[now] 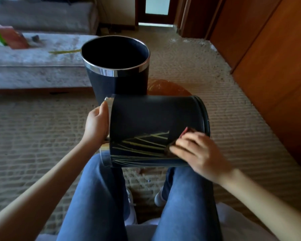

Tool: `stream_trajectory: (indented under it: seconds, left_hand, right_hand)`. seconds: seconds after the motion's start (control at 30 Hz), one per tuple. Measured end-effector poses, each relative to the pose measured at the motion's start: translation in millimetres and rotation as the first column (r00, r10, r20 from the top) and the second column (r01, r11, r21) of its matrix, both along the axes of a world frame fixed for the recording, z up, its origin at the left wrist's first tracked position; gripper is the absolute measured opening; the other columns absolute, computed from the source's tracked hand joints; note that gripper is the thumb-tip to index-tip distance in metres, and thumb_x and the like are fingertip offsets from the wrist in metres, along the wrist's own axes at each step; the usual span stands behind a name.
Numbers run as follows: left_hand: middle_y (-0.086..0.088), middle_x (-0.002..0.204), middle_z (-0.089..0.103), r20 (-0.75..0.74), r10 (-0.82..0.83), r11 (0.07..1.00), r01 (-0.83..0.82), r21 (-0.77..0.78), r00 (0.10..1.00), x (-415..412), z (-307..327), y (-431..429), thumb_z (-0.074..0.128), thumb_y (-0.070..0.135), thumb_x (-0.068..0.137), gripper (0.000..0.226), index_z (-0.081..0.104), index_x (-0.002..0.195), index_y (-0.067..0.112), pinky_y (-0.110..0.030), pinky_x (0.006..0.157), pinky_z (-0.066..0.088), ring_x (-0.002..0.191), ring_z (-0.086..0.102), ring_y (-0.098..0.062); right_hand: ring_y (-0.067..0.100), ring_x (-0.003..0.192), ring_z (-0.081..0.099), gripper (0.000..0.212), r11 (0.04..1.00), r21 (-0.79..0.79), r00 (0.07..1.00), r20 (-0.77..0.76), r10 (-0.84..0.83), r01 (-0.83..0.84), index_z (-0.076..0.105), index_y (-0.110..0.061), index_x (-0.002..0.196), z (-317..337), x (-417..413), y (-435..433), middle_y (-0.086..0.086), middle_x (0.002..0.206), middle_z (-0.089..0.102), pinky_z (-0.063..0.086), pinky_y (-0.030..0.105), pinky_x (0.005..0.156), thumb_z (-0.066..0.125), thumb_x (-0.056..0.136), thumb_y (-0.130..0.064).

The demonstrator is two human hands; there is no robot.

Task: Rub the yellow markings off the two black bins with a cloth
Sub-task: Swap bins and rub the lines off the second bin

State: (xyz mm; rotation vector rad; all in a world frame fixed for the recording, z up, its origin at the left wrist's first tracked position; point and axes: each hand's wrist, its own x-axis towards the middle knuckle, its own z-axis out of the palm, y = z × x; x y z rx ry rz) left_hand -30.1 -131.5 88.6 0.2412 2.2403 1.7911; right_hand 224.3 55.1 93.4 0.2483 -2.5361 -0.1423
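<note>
Lap bin (151, 115): yellow marks (146, 144) mostly remain. Left hand (96, 123) grips its rim; right hand (198, 151), fingers flat, presses the cloth (185, 133) at their edge. Upright bin (115, 80) not yet started.

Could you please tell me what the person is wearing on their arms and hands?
The left forearm and right forearm are bare to the frame's edge, with no sleeves in view. The left hand and right hand wear no gloves, and no ring, watch or bracelet shows.
</note>
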Motion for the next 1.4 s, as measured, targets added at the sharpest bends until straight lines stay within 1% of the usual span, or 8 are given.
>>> stream_trajectory:
  seconds: [0.27, 0.47, 0.57, 0.7, 0.83, 0.97, 1.13, 1.4]
  left_hand:
    - [0.007, 0.061, 0.059, 0.017, -0.005, 1.000, 0.005, 0.017, 1.000, 7, 6, -1, 0.040, 0.039, 0.106, 0.045, 0.063, 0.077, 0.015, -0.028, 0.057, 0.044, 0.053, 0.053, -0.004]
    - [0.009, 0.059, 0.062, 0.032, -0.004, 1.000, 0.003, 0.023, 0.999, 6, 8, 2, 0.040, 0.039, 0.106, 0.045, 0.066, 0.076, 0.019, -0.026, 0.056, 0.045, 0.054, 0.056, -0.004]
    - [0.002, 0.064, 0.056, 0.023, -0.014, 1.000, 0.013, 0.029, 1.000, 4, 5, 1, 0.039, 0.042, 0.105, 0.045, 0.061, 0.080, 0.011, -0.030, 0.060, 0.043, 0.058, 0.052, -0.011]
    - [0.002, 0.059, 0.043, -0.013, -0.019, 1.000, 0.020, 0.021, 1.000, 9, 0, -4, 0.039, 0.041, 0.106, 0.042, 0.050, 0.075, 0.015, -0.030, 0.051, 0.035, 0.051, 0.041, -0.010]
    - [-0.002, 0.066, 0.054, 0.025, -0.007, 0.999, 0.006, 0.039, 1.000, 5, 3, -2, 0.040, 0.041, 0.105, 0.043, 0.059, 0.080, 0.012, -0.033, 0.064, 0.043, 0.062, 0.052, -0.013]
    - [-0.009, 0.074, 0.059, 0.050, -0.019, 0.999, 0.018, 0.035, 0.999, 1, 5, 2, 0.039, 0.043, 0.105, 0.049, 0.066, 0.091, 0.005, -0.033, 0.066, 0.045, 0.067, 0.055, -0.020]
    - [-0.010, 0.070, 0.050, 0.019, -0.011, 0.999, 0.011, 0.042, 1.000, 0, 4, 3, 0.038, 0.044, 0.104, 0.041, 0.060, 0.087, 0.014, -0.033, 0.062, 0.040, 0.062, 0.048, -0.020]
    - [-0.009, 0.068, 0.045, 0.000, -0.013, 1.000, 0.013, 0.019, 1.000, 3, 3, 0, 0.036, 0.043, 0.105, 0.045, 0.062, 0.089, 0.011, -0.032, 0.052, 0.033, 0.053, 0.041, -0.015]
  right_hand:
    - [0.033, 0.086, 0.056, 0.034, 0.899, -0.273, 0.934, -0.001, -0.357, 0.343, 0.075, -0.010, 0.102, 47, -92, 29, 0.006, 0.097, 0.069, 0.051, 0.046, 0.080, 0.060, 0.078, 0.009]
    - [0.026, 0.100, 0.056, 0.032, 0.982, -0.175, 0.994, -0.068, -0.089, 0.076, 0.077, -0.009, 0.105, 5, -22, -27, 0.006, 0.101, 0.071, 0.048, 0.040, 0.086, 0.045, 0.102, -0.007]
    - [0.024, 0.101, 0.057, 0.020, 0.998, -0.009, 0.997, -0.048, 0.056, -0.056, 0.076, -0.012, 0.108, -1, -17, -24, 0.004, 0.104, 0.072, 0.050, 0.040, 0.086, 0.059, 0.099, -0.007]
    - [0.032, 0.091, 0.059, 0.031, 0.979, -0.171, 0.986, -0.112, -0.127, 0.106, 0.076, -0.009, 0.106, 29, -79, -10, 0.007, 0.100, 0.071, 0.050, 0.043, 0.078, 0.053, 0.091, 0.004]
    - [0.035, 0.084, 0.056, 0.032, 0.914, -0.280, 0.953, 0.015, -0.303, 0.294, 0.077, -0.008, 0.100, 51, -122, -5, 0.006, 0.094, 0.069, 0.052, 0.049, 0.072, 0.058, 0.078, 0.006]
    - [0.031, 0.089, 0.056, 0.029, 0.952, -0.250, 0.980, -0.051, -0.193, 0.175, 0.075, -0.009, 0.102, 29, -75, -42, 0.006, 0.093, 0.067, 0.048, 0.044, 0.074, 0.061, 0.080, 0.005]
    - [0.025, 0.100, 0.059, 0.020, 0.998, -0.034, 0.998, -0.038, 0.056, -0.057, 0.075, -0.013, 0.109, -7, -37, -49, 0.002, 0.102, 0.071, 0.048, 0.041, 0.083, 0.062, 0.096, -0.006]
    - [0.036, 0.081, 0.056, 0.031, 0.914, -0.282, 0.949, -0.034, -0.313, 0.291, 0.077, -0.009, 0.097, 49, -126, -25, 0.007, 0.091, 0.068, 0.051, 0.049, 0.068, 0.055, 0.079, 0.004]
